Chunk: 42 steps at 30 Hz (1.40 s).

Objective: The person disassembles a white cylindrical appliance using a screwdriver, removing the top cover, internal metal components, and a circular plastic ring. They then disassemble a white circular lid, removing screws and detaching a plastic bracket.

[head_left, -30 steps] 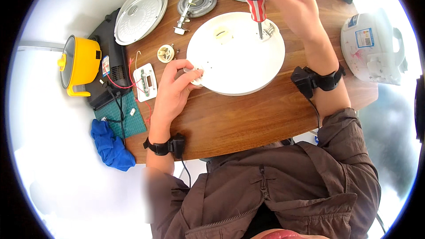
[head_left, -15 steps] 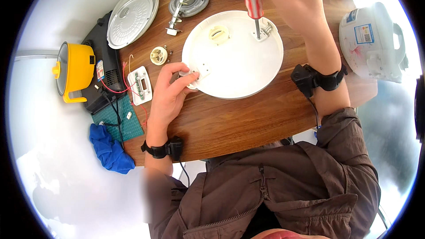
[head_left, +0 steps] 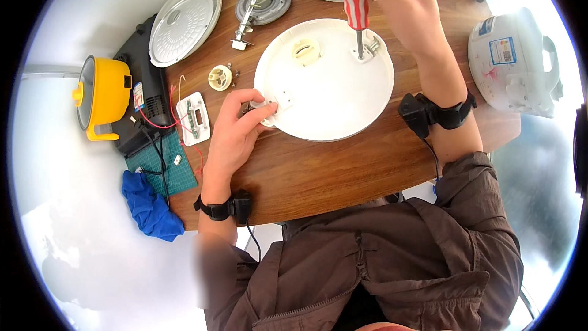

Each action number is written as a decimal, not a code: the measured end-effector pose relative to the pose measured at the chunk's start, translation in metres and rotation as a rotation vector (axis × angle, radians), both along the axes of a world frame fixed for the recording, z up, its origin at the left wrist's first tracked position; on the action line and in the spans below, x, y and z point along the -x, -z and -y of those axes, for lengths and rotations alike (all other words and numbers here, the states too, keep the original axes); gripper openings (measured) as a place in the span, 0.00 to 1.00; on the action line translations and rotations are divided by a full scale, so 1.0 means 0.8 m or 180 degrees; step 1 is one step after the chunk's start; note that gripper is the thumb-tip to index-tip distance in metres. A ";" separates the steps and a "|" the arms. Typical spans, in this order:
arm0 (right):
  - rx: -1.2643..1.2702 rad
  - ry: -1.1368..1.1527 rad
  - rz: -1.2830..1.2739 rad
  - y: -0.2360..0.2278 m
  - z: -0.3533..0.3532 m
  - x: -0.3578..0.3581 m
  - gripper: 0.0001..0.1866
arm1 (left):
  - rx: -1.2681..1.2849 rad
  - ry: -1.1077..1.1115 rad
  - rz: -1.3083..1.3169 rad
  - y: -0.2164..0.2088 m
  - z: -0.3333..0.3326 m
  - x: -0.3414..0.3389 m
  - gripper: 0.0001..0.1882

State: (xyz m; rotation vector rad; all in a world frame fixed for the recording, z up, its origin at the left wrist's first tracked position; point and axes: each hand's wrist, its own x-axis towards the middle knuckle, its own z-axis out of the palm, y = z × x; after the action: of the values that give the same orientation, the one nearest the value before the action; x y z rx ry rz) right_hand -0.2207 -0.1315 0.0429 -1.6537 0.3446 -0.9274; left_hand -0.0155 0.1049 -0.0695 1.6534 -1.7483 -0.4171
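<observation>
A screwdriver with a red-and-white striped, dark star-patterned handle is gripped from above by my right hand. Its shaft points down, the tip meeting a small fitting beside a metal bracket near the far right rim of a round white plastic cover. At the cover's left near edge, my left hand is closed on a projecting tab, thumb on top. A cream raised piece sits on the cover toward the far left. The screwdriver's upper end is partly cut off by the picture's edge.
Left lie a cream round cap with small screws, a white panel with circuit board and red wires, and a green mat. Farther back are a metal heating-plate assembly and a ribbed lid. A white cooker body stands right.
The screwdriver handle has turned, with more of its star pattern showing. My right hand has shifted slightly around it; my left hand keeps its hold on the cover.
</observation>
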 end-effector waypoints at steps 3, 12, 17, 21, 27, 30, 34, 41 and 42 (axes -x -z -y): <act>0.0257 -0.0196 0.0142 0.011 0.009 0.003 0.11 | 0.0019 0.0024 0.0092 0.000 0.000 0.000 0.25; 0.0445 -0.0178 -0.0121 0.006 0.008 0.008 0.17 | -0.0007 0.0027 0.0113 0.002 0.000 -0.002 0.21; -0.0469 -0.0468 0.0415 0.015 0.027 0.008 0.17 | 0.0155 0.0090 0.0179 0.003 0.001 -0.001 0.28; -0.0505 -0.0873 0.0061 -0.009 0.028 0.024 0.19 | 0.0117 0.0085 0.0178 0.003 0.001 -0.002 0.28; -0.0609 -0.0531 0.0641 0.026 0.021 -0.003 0.21 | -0.0051 0.0007 0.0135 0.001 -0.002 -0.001 0.22; 0.0079 -0.0382 -0.0198 0.009 0.017 0.007 0.20 | 0.0007 0.0027 0.0129 0.003 -0.002 -0.002 0.25; -0.0148 -0.0335 0.0205 0.010 0.014 0.003 0.19 | 0.0115 0.0078 0.0255 0.004 0.000 -0.004 0.30; 0.0164 0.0055 -0.0283 -0.001 0.000 0.005 0.21 | 0.0117 0.0085 0.0191 0.003 -0.001 -0.003 0.30; 0.0208 0.0012 -0.0320 -0.003 0.001 0.008 0.21 | 0.0117 0.0087 0.0160 0.003 -0.001 -0.002 0.30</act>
State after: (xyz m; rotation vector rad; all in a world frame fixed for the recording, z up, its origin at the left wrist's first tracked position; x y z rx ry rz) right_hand -0.2271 -0.1325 0.0457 -1.7642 0.3894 -0.8680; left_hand -0.0136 0.1054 -0.0722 1.6285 -1.8066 -0.3567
